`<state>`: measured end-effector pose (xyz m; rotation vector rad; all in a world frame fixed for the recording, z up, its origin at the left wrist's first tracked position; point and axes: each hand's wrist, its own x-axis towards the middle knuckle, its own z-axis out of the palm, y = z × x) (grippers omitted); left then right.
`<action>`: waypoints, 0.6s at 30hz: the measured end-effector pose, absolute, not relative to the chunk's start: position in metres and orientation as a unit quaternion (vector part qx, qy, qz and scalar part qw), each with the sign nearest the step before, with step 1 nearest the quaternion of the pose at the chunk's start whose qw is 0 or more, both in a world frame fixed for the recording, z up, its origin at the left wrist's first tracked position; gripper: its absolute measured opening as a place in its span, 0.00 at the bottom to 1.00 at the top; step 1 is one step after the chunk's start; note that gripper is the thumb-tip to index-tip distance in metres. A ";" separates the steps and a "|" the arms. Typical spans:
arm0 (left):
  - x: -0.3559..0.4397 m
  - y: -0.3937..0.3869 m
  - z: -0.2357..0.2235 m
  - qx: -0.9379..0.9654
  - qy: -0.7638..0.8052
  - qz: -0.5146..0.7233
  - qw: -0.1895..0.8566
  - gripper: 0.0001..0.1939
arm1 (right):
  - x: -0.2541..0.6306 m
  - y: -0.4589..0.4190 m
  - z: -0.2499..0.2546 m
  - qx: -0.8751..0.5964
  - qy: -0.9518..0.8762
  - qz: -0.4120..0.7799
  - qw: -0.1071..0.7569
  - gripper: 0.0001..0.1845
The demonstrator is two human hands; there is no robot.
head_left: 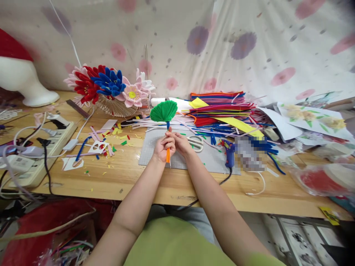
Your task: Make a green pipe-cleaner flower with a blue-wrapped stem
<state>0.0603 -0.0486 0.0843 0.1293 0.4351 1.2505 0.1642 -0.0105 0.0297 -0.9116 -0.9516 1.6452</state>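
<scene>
A green fan-shaped pipe-cleaner leaf [164, 112] stands upright above my hands, on a short blue stem [168, 125]. My left hand [164, 147] is closed around the lower part of the stem. An orange strip-like piece [168, 156] sticks out below that hand; its kind I cannot make out. My right hand [181, 143] meets the left one, its fingers pinched at the stem just under the leaf. Both hands are over a grey cutting mat [149, 147]. Right beside my right hand lie white-handled scissors [196, 143].
A blue glue gun [229, 153] rests at the mat's right. Bundled pipe cleaners [219, 111] lie at the back, with pipe-cleaner flowers [111, 85] to their left. A power strip [41, 155] with cables occupies the left. Scraps [119, 133] litter the wooden table [105, 184].
</scene>
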 end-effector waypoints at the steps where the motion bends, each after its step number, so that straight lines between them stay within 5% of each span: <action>1: 0.058 -0.049 0.086 0.060 0.196 0.584 0.786 0.15 | 0.166 -0.010 0.027 -0.391 -0.391 0.673 0.490 0.21; 10: 0.043 -0.038 0.080 0.020 0.193 0.530 0.826 0.12 | 0.180 0.002 0.038 -0.510 -0.488 0.540 0.459 0.24; 18: 0.036 -0.034 0.069 0.116 0.355 0.589 0.716 0.06 | 0.181 0.007 0.039 -0.511 -0.580 0.421 0.476 0.11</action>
